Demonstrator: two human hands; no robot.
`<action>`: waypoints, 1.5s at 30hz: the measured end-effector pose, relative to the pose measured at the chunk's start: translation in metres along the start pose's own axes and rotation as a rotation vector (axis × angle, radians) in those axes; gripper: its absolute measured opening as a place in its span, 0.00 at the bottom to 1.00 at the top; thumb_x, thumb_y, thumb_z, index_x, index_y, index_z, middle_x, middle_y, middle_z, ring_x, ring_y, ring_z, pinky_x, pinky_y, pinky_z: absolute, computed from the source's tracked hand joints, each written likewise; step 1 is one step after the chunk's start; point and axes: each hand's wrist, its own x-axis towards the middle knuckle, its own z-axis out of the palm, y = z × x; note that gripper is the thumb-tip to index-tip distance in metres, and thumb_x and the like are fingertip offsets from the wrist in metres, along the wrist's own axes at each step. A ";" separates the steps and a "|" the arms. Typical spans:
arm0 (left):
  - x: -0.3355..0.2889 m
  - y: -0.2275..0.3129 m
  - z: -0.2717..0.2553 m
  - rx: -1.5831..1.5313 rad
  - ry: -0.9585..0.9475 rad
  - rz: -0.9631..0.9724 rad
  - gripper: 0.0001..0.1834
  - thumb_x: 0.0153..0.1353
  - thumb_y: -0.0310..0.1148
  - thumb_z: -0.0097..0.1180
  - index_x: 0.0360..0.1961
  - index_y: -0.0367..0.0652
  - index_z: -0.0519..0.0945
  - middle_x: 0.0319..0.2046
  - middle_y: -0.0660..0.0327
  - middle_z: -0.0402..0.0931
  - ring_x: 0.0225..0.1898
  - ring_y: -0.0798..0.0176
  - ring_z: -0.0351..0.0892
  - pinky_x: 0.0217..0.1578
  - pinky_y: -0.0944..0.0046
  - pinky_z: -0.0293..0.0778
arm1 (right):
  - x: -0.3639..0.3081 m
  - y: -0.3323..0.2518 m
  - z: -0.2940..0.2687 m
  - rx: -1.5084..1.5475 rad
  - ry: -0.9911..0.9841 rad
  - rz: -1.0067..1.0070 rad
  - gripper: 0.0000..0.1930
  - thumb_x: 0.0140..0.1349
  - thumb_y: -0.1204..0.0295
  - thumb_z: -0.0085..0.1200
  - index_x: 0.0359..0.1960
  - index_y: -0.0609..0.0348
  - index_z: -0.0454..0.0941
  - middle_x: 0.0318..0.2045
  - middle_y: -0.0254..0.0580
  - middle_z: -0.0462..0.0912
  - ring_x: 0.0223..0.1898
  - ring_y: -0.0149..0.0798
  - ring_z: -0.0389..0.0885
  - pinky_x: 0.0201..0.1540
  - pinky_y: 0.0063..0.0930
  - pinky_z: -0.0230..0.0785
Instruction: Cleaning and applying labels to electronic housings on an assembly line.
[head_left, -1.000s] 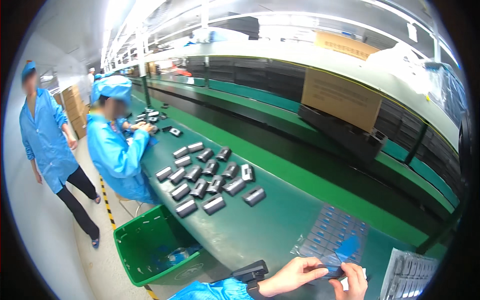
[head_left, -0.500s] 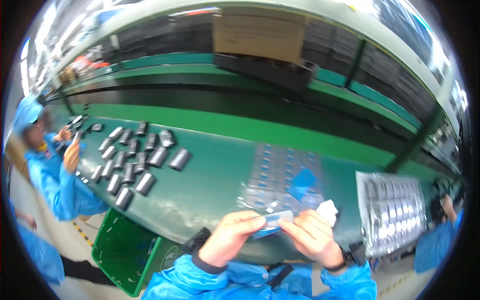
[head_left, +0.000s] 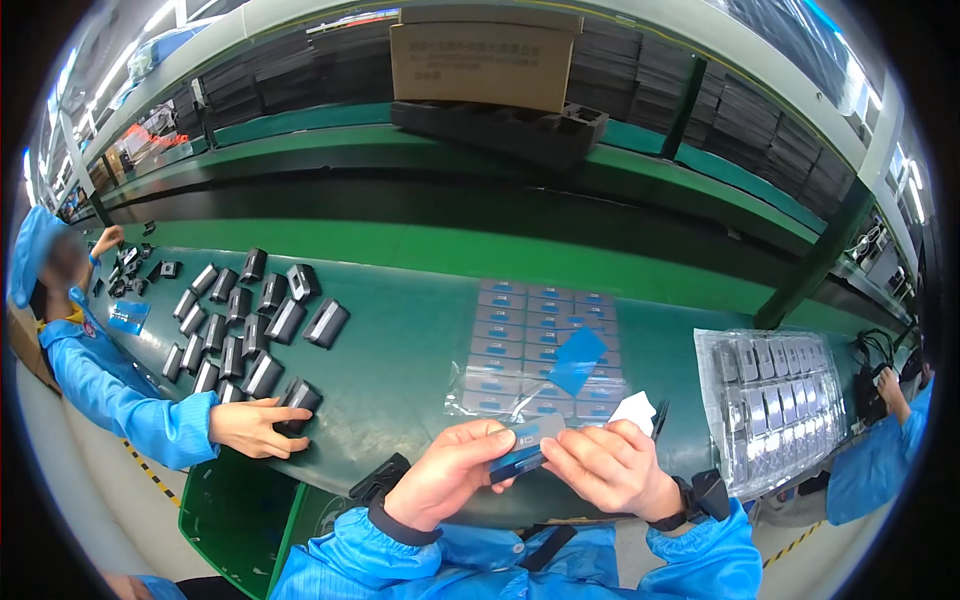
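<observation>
Close to the bench's front edge, my left hand [head_left: 452,476] pinches a small grey and blue panel [head_left: 537,432] between thumb and fingers. The fingers of my right hand [head_left: 608,466] close on the panel's right end. A piece of white cloth or paper [head_left: 635,410] sticks up behind my right fingers; whether they grip it is hidden. Just beyond my hands, rows of similar grey panels with blue strips [head_left: 498,330] lie under clear plastic. A loose blue film piece [head_left: 577,362] rests over them. The dark prongs of a thin tool [head_left: 661,418] show beside the white piece.
Several black housings [head_left: 285,322] are spread across the left of the green bench [head_left: 400,335]. A co-worker's hand [head_left: 262,428] touches the nearest housing [head_left: 298,402]. A clear plastic tray of grey parts [head_left: 770,410] lies right. Below left stands a green bin [head_left: 235,515].
The co-worker at left has reached toward me, and a black housing now lies under that hand. My hands keep the panel, now tilted more steeply. The whole view has shifted slightly.
</observation>
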 end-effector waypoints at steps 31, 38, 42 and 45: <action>0.047 0.016 -0.048 1.522 0.884 0.748 0.23 0.46 0.29 0.65 0.47 0.40 0.76 0.38 0.57 0.70 0.43 0.55 0.67 0.44 0.61 0.66 | -0.043 -0.026 -0.011 0.739 0.046 1.068 0.17 0.43 0.76 0.67 0.37 0.64 0.80 0.35 0.45 0.78 0.37 0.40 0.78 0.40 0.28 0.71; -0.011 -0.009 -0.031 1.474 0.274 0.376 0.37 0.40 0.28 0.70 0.56 0.46 0.71 0.45 0.54 0.64 0.42 0.54 0.72 0.41 0.60 0.72 | -0.048 -0.024 -0.006 0.656 -0.198 1.162 0.18 0.42 0.75 0.69 0.38 0.62 0.81 0.33 0.42 0.76 0.35 0.38 0.77 0.38 0.27 0.70; -0.004 -0.026 -0.030 1.523 0.328 0.384 0.35 0.43 0.26 0.67 0.56 0.45 0.72 0.35 0.56 0.70 0.34 0.57 0.75 0.35 0.64 0.73 | -0.041 -0.022 0.002 0.698 -0.204 1.168 0.18 0.42 0.76 0.69 0.38 0.62 0.80 0.34 0.41 0.76 0.35 0.38 0.76 0.38 0.27 0.69; -0.005 -0.022 -0.026 1.331 0.386 0.157 0.32 0.48 0.22 0.64 0.57 0.39 0.70 0.32 0.58 0.76 0.29 0.66 0.77 0.34 0.68 0.73 | -0.033 -0.021 0.004 0.675 -0.227 1.133 0.18 0.43 0.77 0.68 0.39 0.62 0.80 0.34 0.41 0.75 0.35 0.38 0.76 0.38 0.26 0.69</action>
